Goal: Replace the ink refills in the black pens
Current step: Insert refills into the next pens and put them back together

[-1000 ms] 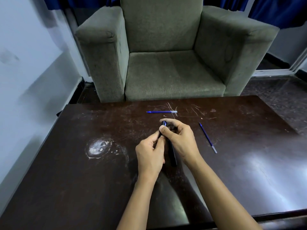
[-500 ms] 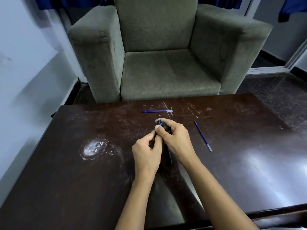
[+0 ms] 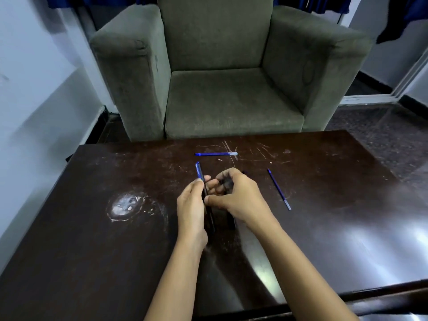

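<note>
The fingers [image 3: 206, 178] of the left hand [image 3: 191, 205] pinch a black pen [image 3: 201, 174] near its blue-labelled upper end, and the pen slants from there down past the palm towards the person. Just beside it, the right hand [image 3: 238, 198] is curled tight round a dark piece [image 3: 225, 183]. Blur keeps it from being told whether this is a barrel half, a cap or a second pen, though a dark length shows below the wrist. Both hands work low over the worktop [image 3: 92, 228], close together at its middle.

Two blue refills lie loose. One refill [image 3: 215, 154] rests crosswise just beyond the hands, and the other refill [image 3: 279, 189] lies slanted to the right of the right hand, apart from it. A pale ring stain [image 3: 127, 205] marks the worktop to the left, and a grey-green armchair [image 3: 220, 77] stands behind.

The step in hand looks to be the opening or parting of the pen body. Next, it seems, the barrel must come free so that a refill can be drawn out or slid in tip first. That calls for a steady hold by the left hand and a straight line-up.
</note>
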`<state>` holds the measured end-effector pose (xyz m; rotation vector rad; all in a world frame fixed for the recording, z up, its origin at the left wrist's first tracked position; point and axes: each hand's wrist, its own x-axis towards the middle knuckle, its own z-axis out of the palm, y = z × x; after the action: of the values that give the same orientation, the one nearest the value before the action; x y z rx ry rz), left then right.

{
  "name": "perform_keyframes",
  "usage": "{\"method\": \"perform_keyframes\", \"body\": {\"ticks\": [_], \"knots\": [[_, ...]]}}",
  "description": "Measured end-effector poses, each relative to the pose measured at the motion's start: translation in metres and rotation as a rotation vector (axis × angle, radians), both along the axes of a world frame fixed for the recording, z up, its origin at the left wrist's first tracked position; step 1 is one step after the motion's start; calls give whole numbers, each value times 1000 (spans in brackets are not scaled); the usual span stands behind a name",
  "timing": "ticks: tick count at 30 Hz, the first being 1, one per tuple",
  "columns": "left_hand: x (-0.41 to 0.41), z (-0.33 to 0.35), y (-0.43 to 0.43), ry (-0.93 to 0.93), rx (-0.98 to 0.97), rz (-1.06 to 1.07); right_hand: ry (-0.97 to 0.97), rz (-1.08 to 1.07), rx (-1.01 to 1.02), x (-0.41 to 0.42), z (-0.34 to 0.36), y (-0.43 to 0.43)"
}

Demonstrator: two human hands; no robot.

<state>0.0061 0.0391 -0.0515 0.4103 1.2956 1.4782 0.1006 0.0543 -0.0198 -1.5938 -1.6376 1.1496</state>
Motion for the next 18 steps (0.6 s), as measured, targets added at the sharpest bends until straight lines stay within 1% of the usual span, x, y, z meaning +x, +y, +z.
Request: {"method": "perform_keyframes", "body": {"ticks": [4,7,13,18], "knots": [[1,1,0,5,-26,-22,-55,-31,41,-8,-2,-6],[3,-2,0,64,-17,-67,-85,-101,68,-8,-5,-7],[1,-6,1,179,-51,-85,-316,-311,41,22,-12,11],[2,-2,-1,219,-75,-90,-527,-275,17,28,-21,15]]}}
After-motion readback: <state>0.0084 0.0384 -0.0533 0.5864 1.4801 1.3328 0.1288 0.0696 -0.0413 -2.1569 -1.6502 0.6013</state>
